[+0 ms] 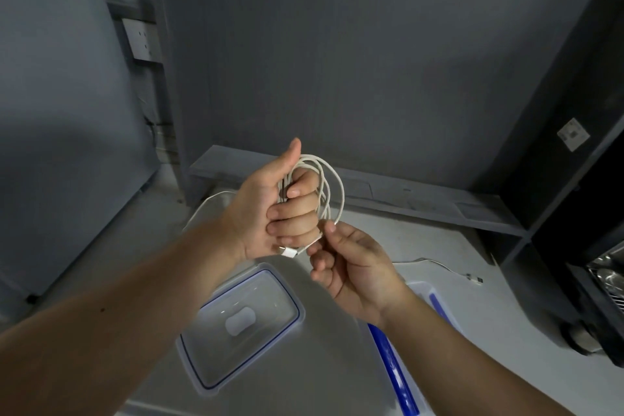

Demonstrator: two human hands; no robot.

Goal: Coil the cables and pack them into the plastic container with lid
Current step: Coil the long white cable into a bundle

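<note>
Above the counter (331,331): both hands are raised over the open container parts, and the coil is made in the air.
Left hand (270,209): closed around a white charging cable (332,186); several loops pass over the fingers and stand out to the right of the fist.
Right hand (354,267): fingers narrow, pinching the cable just beside its white plug (289,252), which points to the left hand's palm.
Step in hand: I judge it is the last turn, securing the free end on the coil.
How to do it well: keep the loops equal and flat, wind the end around the bundle without pulling hard, and do not bend the cable sharply at the plug. The left grip should stay firm, otherwise the loops can spring open.
Clear lid with blue seal (241,324): lies flat on the counter, under the left wrist.
Plastic container (435,304): partly hidden under the right forearm; its inside cannot be seen.
Second white cable (449,269): loose on the counter at the right, not yet coiled.
Another cable loop (206,204): shows behind the left hand; where it ends I cannot tell.
</note>
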